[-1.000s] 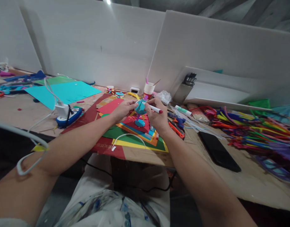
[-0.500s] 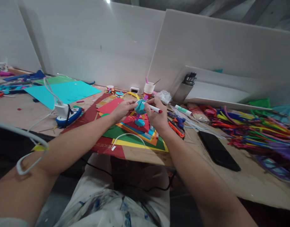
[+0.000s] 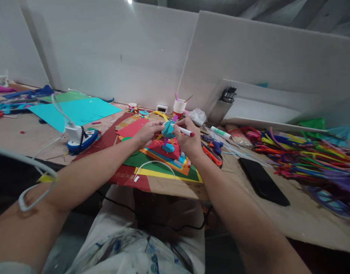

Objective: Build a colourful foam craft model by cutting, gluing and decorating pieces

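Note:
Between my hands is a round turquoise craft piece (image 3: 168, 129) with purple and yellow strips sticking out. My left hand (image 3: 148, 134) pinches its left edge. My right hand (image 3: 189, 140) is closed on a white marker (image 3: 184, 131) whose red end points right; the other end is at the piece, its tip hidden by my fingers. Just below the piece, a blue oval (image 3: 169, 147) shows over red paper. Stacked coloured sheets (image 3: 192, 173) lie underneath, with a thin white curved strip (image 3: 154, 161) on them.
A blue boat-shaped item (image 3: 82, 144) with a white plug stands left, near turquoise paper (image 3: 78, 112). Paper cups (image 3: 179, 107) stand behind my hands. Orange scissors (image 3: 212, 156), a black phone (image 3: 263, 181) and many pipe cleaners (image 3: 311, 152) lie right. A white cable hangs by my left arm.
The view has shifted very slightly. Both hands keep their hold on the craft piece and the marker, with no other clear movement.

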{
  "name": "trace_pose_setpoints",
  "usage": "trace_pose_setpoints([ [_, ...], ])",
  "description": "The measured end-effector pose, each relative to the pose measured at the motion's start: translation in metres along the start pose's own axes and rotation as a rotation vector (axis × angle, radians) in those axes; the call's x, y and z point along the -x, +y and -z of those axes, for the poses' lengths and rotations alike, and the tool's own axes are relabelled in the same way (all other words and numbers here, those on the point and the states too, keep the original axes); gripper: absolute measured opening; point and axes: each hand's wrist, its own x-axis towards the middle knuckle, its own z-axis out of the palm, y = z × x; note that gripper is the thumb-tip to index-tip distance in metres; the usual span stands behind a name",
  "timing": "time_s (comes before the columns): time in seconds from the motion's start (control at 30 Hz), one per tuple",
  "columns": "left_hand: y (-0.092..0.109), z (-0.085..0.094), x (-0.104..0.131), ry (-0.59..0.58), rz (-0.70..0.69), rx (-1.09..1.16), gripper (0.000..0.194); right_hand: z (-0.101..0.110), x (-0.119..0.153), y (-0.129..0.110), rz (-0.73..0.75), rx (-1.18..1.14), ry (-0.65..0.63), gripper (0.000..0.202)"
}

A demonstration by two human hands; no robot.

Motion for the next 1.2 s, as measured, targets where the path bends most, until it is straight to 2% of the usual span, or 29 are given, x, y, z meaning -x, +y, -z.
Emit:
trace_pose_setpoints([
  [0.9, -0.0058, 0.0048, -0.0041, -0.086, -0.023, -0.002, 0.037, -0.0009, 0.0006, 0.0025, 0.022, -0.019, -0.022, 0.015],
  [1.2, -0.0066, 0.0033, -0.0034, -0.118, -0.053, -0.004, 0.040, -0.0011, 0.0021, -0.0042, 0.029, -0.054, -0.040, 0.013],
])
